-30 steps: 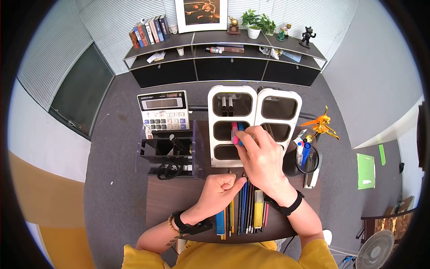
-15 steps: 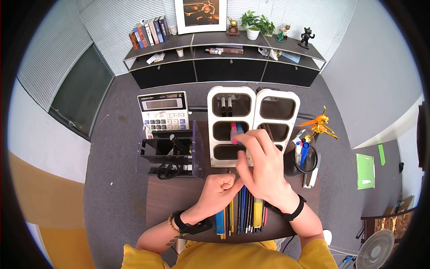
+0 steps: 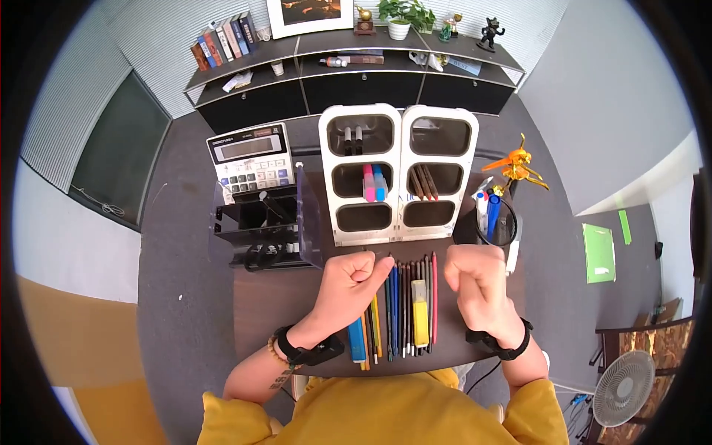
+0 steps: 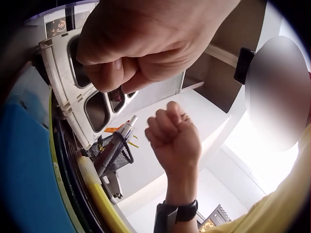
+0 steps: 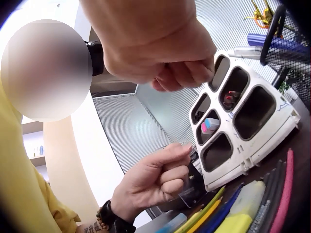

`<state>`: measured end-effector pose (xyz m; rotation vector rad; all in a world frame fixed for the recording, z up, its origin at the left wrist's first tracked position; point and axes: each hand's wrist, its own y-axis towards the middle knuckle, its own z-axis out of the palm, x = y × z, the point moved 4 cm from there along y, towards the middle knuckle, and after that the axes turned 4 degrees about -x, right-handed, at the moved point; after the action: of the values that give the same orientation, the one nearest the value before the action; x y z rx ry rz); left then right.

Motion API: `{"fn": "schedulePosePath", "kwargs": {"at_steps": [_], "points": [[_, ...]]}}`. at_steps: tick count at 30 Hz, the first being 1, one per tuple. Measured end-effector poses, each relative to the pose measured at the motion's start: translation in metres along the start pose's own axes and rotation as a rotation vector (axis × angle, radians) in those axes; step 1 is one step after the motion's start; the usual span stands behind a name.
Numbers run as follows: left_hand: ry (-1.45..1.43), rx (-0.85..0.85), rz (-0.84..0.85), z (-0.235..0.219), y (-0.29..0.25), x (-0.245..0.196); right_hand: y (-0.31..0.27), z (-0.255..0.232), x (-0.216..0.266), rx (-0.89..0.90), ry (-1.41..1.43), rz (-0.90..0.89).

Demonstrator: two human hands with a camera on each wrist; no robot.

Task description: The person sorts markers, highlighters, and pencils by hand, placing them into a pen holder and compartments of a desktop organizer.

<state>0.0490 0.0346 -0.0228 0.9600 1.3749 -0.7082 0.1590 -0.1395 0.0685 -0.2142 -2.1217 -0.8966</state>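
Both hands are curled into fists over the table with nothing visible in them. The left hand (image 3: 347, 285) is beside the upper ends of a row of coloured pencils (image 3: 395, 311); the right hand (image 3: 482, 285) hovers to the right of that row. Among the pencils lie a yellow highlighter (image 3: 420, 322) and a blue one (image 3: 357, 343). Behind them stands a white organizer (image 3: 363, 159) of two units with three compartments each. Its left unit holds a pink highlighter (image 3: 368, 185) and a light-blue highlighter (image 3: 380, 185) in the middle, black markers (image 3: 353, 139) above. Brown pencils (image 3: 423, 182) stand in the right unit's middle compartment.
A black mesh pen cup (image 3: 508, 230) with pens is right of the organizer, an orange figurine (image 3: 517, 165) behind it. To the left are a calculator (image 3: 256, 159) and a dark desk caddy (image 3: 259, 222). A low shelf cabinet (image 3: 363, 96) stands beyond the table.
The right hand has let go of the highlighters in the left unit's middle compartment, drawn back down and right, and curled up. The left hand stays curled near the pencils. The head view has shifted slightly.
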Motion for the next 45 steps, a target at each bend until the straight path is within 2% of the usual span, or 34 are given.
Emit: {"fn": "schedulePosePath", "kwargs": {"at_steps": [2, 3, 4, 6, 7, 9, 10, 11, 12, 14, 16, 18, 24, 32, 35, 40, 42, 43, 45], "points": [[0.004, 0.018, -0.011, -0.002, 0.0, -0.003, -0.01, 0.008, -0.01, 0.046, -0.194, 0.304], [0.008, 0.028, -0.025, -0.003, 0.0, -0.005, -0.014, 0.006, -0.012, 0.188, -0.269, 0.366], [0.012, 0.038, -0.039, -0.004, 0.0, -0.007, -0.018, 0.008, -0.011, 0.184, -0.268, 0.369], [0.075, 0.066, -0.014, -0.01, 0.0, -0.019, -0.031, 0.016, -0.013, 0.279, -0.519, 0.353], [0.169, 0.106, -0.049, -0.012, -0.001, -0.029, -0.038, 0.02, -0.016, 0.354, -0.565, 0.389], [0.273, 0.154, -0.077, -0.014, -0.002, -0.04, -0.045, 0.027, -0.017, 0.37, -0.577, 0.436], [0.412, 0.18, 0.013, -0.013, -0.004, -0.045, -0.049, 0.03, -0.018, 0.397, -0.594, 0.482], [0.548, 0.205, 0.106, -0.012, -0.008, -0.049, -0.05, 0.032, -0.019, 0.382, -0.579, 0.452], [0.552, 0.212, 0.109, -0.013, -0.013, -0.051, -0.052, 0.034, -0.022, 0.374, -0.576, 0.456], [0.836, 0.248, 0.128, -0.015, -0.028, -0.051, -0.056, 0.038, -0.027, 0.354, -0.569, 0.423], [0.889, 0.252, 0.115, -0.022, -0.034, -0.049, -0.056, 0.041, -0.03, 0.355, -0.545, 0.426], [0.972, 0.317, -0.03, -0.027, -0.039, -0.053, -0.056, 0.045, -0.033, 0.362, -0.519, 0.427], [0.912, 0.39, -0.136, -0.029, -0.044, -0.033, -0.058, 0.051, -0.042, 0.354, -0.448, 0.462], [0.828, 0.328, -0.157, -0.024, -0.047, -0.017, -0.042, 0.046, -0.03, 0.317, -0.232, 0.594], [0.785, 0.3, -0.178, -0.026, -0.047, -0.014, -0.041, 0.049, -0.03, 0.275, -0.182, 0.523], [0.724, 0.258, -0.226, -0.032, -0.048, -0.016, -0.03, 0.053, -0.024, 0.322, -0.074, 0.49], [0.538, 0.265, -0.267, -0.033, -0.046, -0.027, -0.024, 0.051, -0.021, 0.346, -0.035, 0.483], [0.539, 0.264, -0.263, -0.035, -0.043, -0.034, -0.02, 0.048, -0.018, 0.369, 0.041, 0.497], [0.211, 0.311, -0.292, -0.034, -0.035, -0.046, -0.012, 0.045, -0.019, 0.393, 0.111, 0.502]]}}
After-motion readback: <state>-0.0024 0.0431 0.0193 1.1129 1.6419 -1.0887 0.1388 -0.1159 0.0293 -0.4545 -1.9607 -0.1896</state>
